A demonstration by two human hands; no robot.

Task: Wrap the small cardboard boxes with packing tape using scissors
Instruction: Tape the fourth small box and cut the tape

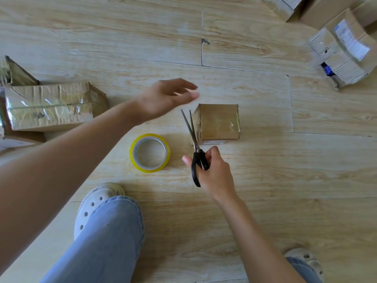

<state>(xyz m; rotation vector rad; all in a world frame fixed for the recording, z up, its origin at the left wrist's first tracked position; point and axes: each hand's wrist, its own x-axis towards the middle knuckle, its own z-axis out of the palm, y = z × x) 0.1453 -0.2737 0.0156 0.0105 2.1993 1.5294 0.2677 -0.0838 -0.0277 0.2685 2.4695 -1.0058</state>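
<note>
A small cardboard box (219, 122) with shiny tape on it stands on the wooden floor in the middle of the view. My right hand (215, 173) grips the black handles of a pair of scissors (194, 146). Their blades are slightly parted and point up along the box's left side. My left hand (167, 98) hovers blurred above the floor, left of the box's top corner, fingers relaxed and holding nothing. A yellow-edged roll of clear packing tape (150, 153) lies flat on the floor, left of the scissors.
Taped cardboard boxes (51, 106) lie at the left edge. More boxes (344, 50) are piled at the top right. My knee in blue jeans (106, 237) and a white clog (95, 203) sit at the bottom; another shoe (306, 260) shows bottom right.
</note>
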